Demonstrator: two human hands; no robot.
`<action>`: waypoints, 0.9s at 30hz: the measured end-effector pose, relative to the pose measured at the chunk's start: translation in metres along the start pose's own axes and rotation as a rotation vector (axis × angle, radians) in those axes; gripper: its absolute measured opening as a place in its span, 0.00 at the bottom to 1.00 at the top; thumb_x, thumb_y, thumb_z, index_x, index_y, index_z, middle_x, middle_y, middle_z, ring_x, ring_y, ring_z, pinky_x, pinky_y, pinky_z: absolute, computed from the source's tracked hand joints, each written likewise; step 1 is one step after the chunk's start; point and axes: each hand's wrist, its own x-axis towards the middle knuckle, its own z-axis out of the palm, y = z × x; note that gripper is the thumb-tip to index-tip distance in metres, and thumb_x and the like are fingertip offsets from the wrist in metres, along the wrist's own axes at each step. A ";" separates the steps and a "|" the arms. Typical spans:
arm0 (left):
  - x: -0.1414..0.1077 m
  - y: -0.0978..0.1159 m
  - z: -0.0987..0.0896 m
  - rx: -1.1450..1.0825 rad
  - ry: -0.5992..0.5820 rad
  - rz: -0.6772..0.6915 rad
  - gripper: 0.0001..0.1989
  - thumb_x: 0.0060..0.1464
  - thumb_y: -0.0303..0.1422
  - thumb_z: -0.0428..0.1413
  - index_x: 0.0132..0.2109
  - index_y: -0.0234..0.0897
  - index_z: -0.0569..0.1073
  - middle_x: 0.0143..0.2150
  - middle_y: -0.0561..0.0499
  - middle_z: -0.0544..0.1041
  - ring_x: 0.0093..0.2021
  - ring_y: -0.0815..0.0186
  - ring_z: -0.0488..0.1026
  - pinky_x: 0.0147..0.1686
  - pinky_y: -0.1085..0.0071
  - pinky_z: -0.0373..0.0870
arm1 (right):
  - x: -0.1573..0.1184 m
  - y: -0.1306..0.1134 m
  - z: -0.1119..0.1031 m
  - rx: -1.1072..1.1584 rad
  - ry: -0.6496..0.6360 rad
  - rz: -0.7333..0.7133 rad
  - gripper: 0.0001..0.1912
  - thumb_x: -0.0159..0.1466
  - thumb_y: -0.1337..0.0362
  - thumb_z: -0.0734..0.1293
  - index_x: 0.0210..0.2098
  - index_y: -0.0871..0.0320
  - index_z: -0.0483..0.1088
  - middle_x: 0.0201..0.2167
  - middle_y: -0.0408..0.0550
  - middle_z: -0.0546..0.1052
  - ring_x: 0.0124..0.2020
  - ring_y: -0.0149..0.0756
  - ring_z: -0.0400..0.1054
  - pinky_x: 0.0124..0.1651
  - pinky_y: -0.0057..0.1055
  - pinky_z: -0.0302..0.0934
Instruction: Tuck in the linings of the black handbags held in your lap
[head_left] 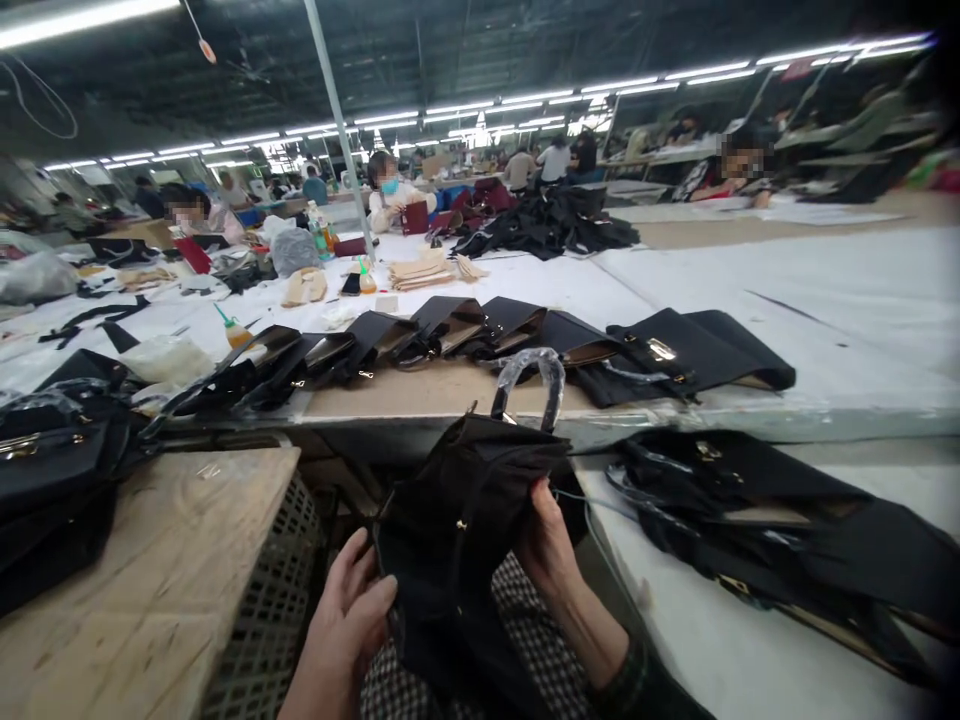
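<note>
Right hand (pixel 551 545) gripped bag (pixel 465 510) | left hand (pixel 349 615) met its edge, grip unclear | judged risk: slack left hold could drop bag, handle (pixel 556 385) snagging desk (pixel 420 390)

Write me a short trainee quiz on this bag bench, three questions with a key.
1. Multiple choice. What wraps the looped handle just beyond the black bag in hand?
a) red ribbon
b) clear plastic
c) white rope

2. True or false. The person's right grip is closed on a green-tipped bottle.

3. Fill in the blank. The perforated crate stands to the person's ____.

Key:
1. b
2. False: it holds the side of the black bag.
3. left
</note>
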 end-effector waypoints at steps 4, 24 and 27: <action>0.005 -0.007 0.001 -0.065 0.053 -0.124 0.44 0.44 0.36 0.67 0.66 0.43 0.57 0.60 0.40 0.73 0.55 0.49 0.75 0.47 0.60 0.75 | -0.015 0.014 -0.012 -0.008 0.045 0.065 0.24 0.64 0.51 0.69 0.58 0.49 0.69 0.58 0.45 0.72 0.61 0.42 0.64 0.65 0.43 0.59; -0.027 0.112 0.005 0.474 -0.464 -0.315 0.32 0.40 0.20 0.55 0.56 0.37 0.73 0.49 0.48 0.81 0.39 0.62 0.78 0.31 0.75 0.65 | -0.054 -0.048 -0.087 -0.740 -0.393 0.419 0.10 0.53 0.57 0.77 0.29 0.57 0.79 0.28 0.49 0.78 0.31 0.42 0.72 0.37 0.36 0.68; -0.008 0.096 0.011 0.560 -0.510 -0.291 0.40 0.41 0.21 0.55 0.64 0.38 0.60 0.53 0.46 0.79 0.42 0.60 0.77 0.38 0.70 0.69 | -0.024 -0.081 -0.089 -0.969 -0.576 0.383 0.11 0.62 0.56 0.69 0.35 0.57 0.80 0.32 0.51 0.80 0.36 0.43 0.74 0.42 0.37 0.67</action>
